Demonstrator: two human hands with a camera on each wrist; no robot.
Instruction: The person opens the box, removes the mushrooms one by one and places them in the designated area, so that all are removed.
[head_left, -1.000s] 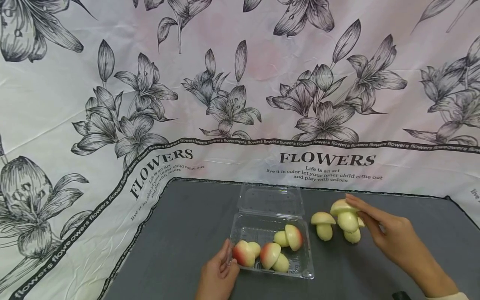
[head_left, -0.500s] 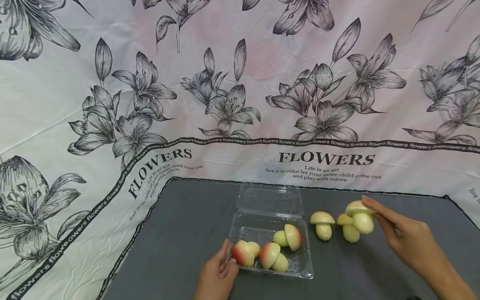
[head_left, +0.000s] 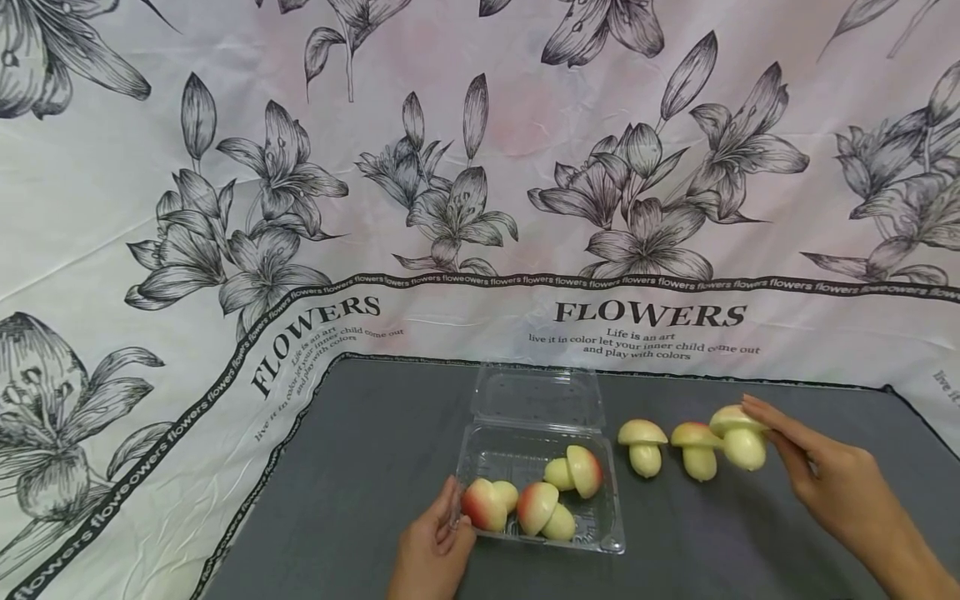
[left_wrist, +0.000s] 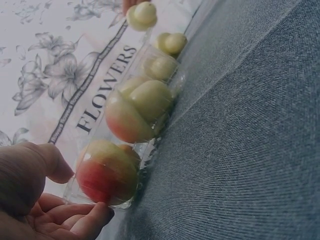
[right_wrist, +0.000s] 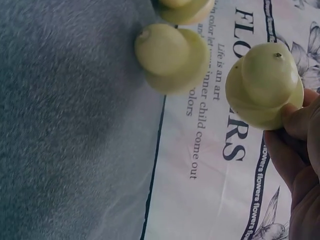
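Behind the dark grey counter (head_left: 360, 467) I see a white cloth (head_left: 465, 315) with black flower drawings and the word FLOWERS on it. A see-through plastic box (head_left: 502, 454) sits on the counter, with its clear lid (head_left: 536, 400) flipped open toward the cloth. The person's left hand (head_left: 431, 546) pinches the near left corner of the box, thumb and fingers closed on the edge. The right hand (head_left: 843, 483) holds up a pale yellow-green, round-capped mushroom (head_left: 742, 442), its fingers (head_left: 772, 414) nipping the cap. Between that one and the box are two more on the counter, a nearer-the-box mushroom (head_left: 643, 454) and a red-tinged mushroom (head_left: 697, 458). I count six mushrooms: one in the right hand, two on the counter and three in the box. Those three are a corner mushroom (head_left: 483, 506) by the left hand, a front mushroom (head_left: 536, 510) and a back mushroom (head_left: 583, 472) on the right side. They all look smooth and a bit shiny, with fat stems and domed caps. The box is thin and the counter has tiny woven lines.
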